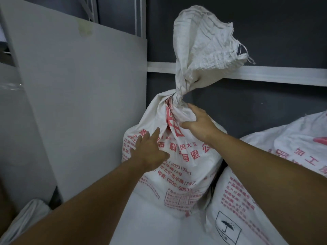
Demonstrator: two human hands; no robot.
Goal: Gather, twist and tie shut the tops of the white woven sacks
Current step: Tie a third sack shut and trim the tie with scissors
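The left hand (152,151) and right hand (200,122) rest on the white sack (177,174), each grip spread, likely steadying it below its twisted neck (177,98).

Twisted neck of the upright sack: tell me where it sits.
In the head view the twisted neck sits at centre frame, just above the right hand and below the white rail on the dark wall.

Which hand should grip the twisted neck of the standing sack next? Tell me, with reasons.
Right. The right hand rests open just below the twisted neck, fingertips almost at it; the left hand lies lower on the printed front of the sack, farther away.
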